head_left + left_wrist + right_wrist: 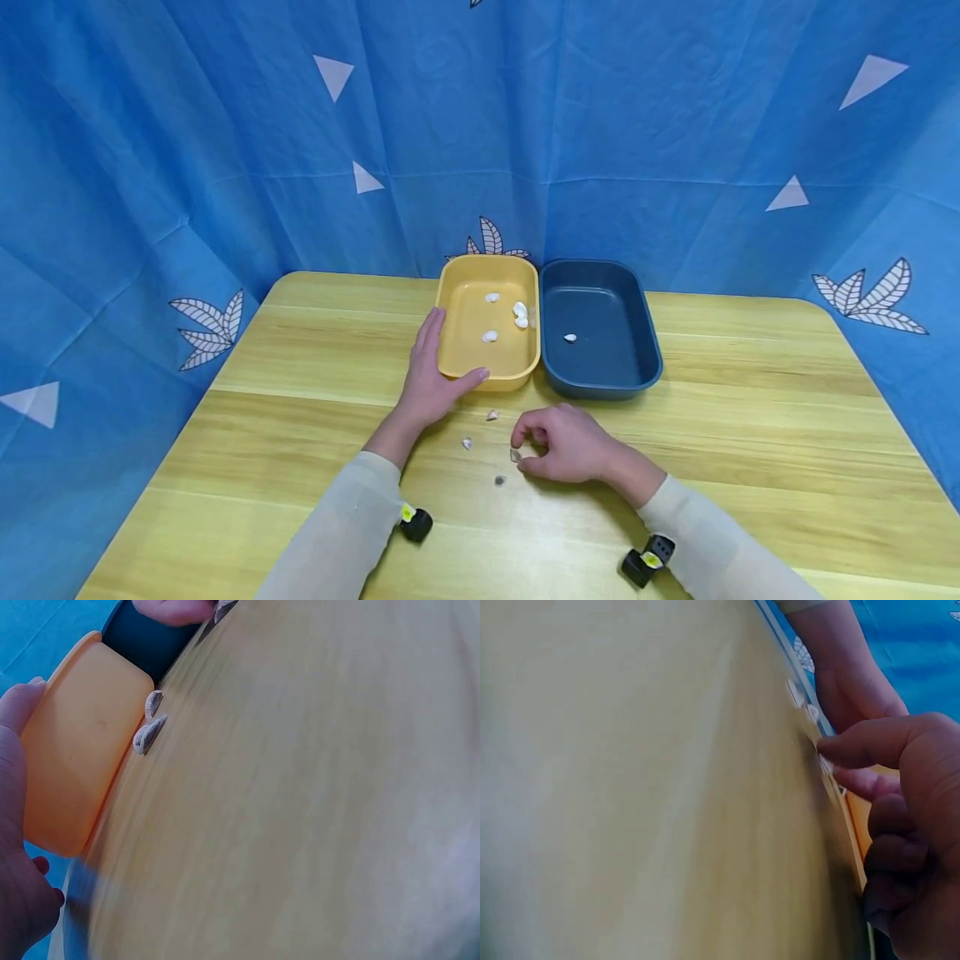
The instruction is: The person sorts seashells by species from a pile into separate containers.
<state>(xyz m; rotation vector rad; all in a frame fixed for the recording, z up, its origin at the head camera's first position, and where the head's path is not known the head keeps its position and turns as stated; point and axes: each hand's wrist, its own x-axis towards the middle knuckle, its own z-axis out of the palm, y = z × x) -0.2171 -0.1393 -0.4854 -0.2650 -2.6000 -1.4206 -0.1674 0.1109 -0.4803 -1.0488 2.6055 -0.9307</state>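
Observation:
My left hand (431, 383) rests against the near left corner of a yellow plastic bin (488, 385), fingers straight along its side and thumb at the front rim. White shells (490, 337) lie inside that bin. Just in front of it, my right hand (570, 446) pinches a small shell (515, 456) between thumb and index finger, low over the table; the other fingers are curled. On the wood nearby lie a small pale shell (492, 415), a whitish shell (467, 443) and a dark grey one (500, 481). The left wrist view shows two shells (151, 735) beside the bin (90, 742).
A dark blue bin (602, 388) stands against the right side of the yellow one, with one white shell (570, 337) in it. Both sit near the far edge of the wooden table (750, 417). A blue patterned curtain (675, 125) hangs behind.

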